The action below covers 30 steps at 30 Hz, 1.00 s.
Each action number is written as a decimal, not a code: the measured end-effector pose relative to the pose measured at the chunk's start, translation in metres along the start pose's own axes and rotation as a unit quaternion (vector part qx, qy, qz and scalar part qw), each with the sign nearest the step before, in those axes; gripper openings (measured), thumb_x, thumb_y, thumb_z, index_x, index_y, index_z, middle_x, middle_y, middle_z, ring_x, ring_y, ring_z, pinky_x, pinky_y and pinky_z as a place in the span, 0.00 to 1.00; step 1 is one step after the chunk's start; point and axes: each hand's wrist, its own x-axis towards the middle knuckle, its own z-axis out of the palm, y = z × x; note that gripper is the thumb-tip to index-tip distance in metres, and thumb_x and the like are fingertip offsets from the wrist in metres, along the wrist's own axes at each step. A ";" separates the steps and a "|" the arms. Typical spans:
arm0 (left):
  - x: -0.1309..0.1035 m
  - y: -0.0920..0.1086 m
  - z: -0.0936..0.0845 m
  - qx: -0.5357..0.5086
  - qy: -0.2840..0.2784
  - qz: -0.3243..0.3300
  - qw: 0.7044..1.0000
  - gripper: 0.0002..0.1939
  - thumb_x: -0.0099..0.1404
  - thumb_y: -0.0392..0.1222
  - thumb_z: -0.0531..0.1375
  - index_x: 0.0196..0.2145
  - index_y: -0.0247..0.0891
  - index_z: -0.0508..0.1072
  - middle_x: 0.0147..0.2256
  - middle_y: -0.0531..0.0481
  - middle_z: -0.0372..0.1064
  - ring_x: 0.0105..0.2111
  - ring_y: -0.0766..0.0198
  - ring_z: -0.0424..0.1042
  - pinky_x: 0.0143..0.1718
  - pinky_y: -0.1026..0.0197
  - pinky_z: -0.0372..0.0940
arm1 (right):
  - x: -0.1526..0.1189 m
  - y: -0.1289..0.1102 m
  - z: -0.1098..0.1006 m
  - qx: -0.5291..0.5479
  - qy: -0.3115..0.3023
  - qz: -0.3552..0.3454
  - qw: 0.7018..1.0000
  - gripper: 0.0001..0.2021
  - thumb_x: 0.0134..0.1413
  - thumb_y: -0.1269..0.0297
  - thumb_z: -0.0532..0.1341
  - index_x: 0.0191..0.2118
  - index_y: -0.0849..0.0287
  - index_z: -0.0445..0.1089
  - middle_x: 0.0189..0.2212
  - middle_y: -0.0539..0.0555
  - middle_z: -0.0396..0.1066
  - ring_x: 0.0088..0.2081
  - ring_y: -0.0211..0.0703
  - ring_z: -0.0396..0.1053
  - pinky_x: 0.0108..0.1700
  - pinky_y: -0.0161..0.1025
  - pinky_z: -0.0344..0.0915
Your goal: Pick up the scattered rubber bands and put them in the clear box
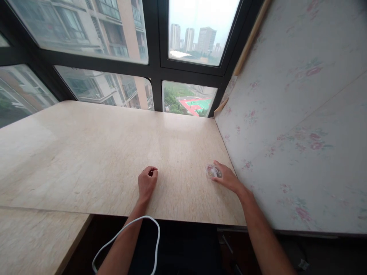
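A small clear plastic box [212,172] with something patterned or coloured inside rests at the right part of the beige marble sill [109,152]. My right hand [226,177] holds it from the right side, thumb and fingers around its edges. My left hand [148,180] is at the middle of the sill, its fingers curled and the fingertips meeting the thumb. Whatever those fingers hold, if anything, is too small to make out. The two hands are well apart.
A white cable [157,236] loops over my left forearm. Dark window frames [156,61] stand behind the sill, and a floral papered wall [298,145] rises close to my right arm. The sill's front edge runs under both forearms.
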 end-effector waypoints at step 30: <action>-0.005 -0.005 -0.018 -0.408 -0.146 -0.003 0.901 0.24 0.58 0.53 0.63 0.48 0.36 0.70 0.44 0.42 0.72 0.39 0.58 0.72 0.41 0.58 0.65 | 0.094 -0.204 0.059 0.360 -0.214 -0.104 0.902 0.16 0.55 0.56 0.60 0.47 0.55 0.75 0.43 0.53 0.76 0.47 0.48 0.71 0.46 0.43 0.69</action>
